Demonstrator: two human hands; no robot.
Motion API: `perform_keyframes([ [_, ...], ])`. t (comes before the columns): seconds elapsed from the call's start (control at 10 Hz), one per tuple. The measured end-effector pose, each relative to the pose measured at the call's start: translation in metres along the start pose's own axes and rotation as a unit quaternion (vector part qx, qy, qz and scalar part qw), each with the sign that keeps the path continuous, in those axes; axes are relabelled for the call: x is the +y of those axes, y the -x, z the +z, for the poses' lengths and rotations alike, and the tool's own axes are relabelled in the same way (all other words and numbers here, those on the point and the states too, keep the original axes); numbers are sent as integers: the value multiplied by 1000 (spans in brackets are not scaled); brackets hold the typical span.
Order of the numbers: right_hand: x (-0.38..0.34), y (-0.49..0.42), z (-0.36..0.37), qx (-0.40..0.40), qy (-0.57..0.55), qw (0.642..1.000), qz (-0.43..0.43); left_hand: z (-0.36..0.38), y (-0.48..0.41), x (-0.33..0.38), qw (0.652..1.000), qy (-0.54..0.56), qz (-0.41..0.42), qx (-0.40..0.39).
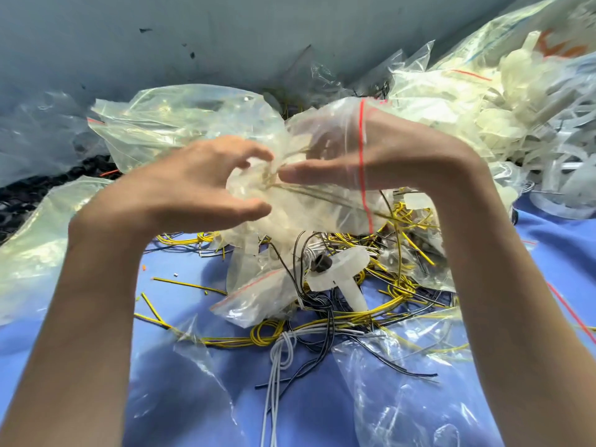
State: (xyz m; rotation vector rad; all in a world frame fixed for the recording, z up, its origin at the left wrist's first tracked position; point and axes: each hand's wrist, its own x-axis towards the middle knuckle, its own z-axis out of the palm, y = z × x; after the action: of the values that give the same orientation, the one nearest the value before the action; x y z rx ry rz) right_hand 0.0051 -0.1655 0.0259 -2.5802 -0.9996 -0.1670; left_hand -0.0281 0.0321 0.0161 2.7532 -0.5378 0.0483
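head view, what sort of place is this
Probably a bench for sorting or packing wiring parts: tangled yellow, black and white wires on a blue cloth, heaps of clear zip bags, and white plastic parts piled at the right.

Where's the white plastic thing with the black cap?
Head view, just right of centre: the white plastic part with a black cap rests on tangled yellow and black wires, below the clear red-striped zip bag.

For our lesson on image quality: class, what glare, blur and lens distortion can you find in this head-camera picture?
Head view: glare streaks the clear zip bag; the left hand and right hand look slightly soft; the wide lens stretches the forearms toward the bottom corners.
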Motion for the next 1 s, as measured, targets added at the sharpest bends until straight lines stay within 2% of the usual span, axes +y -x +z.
perform_keyframes([
  [0.1, -2, 4, 0, -3, -33, 999, 0, 7, -6, -7, 999, -11, 7, 40],
  [0.2, -7, 6, 1, 1, -31, 999, -7, 13, -13, -8, 992, -7, 41, 122],
  [0.3, -1, 1, 3, 5, 1, 1000, -8, 15, -14, -7, 983, 6, 68, 173],
  [0.4, 5, -6, 8, 44, 47, 997, -41, 14, -14, -4, 964, 24, 98, 247],
  [0.5, 7, -12, 16, 52, 6, 998, -19, 11, -13, 6, 937, 52, 147, 311],
  [0.6, 3, -18, 24, 13, -9, 1000, -6, 11, -12, 18, 921, 52, 186, 339],
  [0.7, -4, -18, 20, -38, 49, 998, -15, 10, -9, 22, 923, 46, 171, 343],
  [0.8, -7, -12, 10, -24, 43, 999, 15, 4, -7, 18, 924, 73, 133, 350],
  [1.0, -6, 16, -15, 58, -59, 996, 32, -9, -3, -8, 917, 143, 42, 371],
])
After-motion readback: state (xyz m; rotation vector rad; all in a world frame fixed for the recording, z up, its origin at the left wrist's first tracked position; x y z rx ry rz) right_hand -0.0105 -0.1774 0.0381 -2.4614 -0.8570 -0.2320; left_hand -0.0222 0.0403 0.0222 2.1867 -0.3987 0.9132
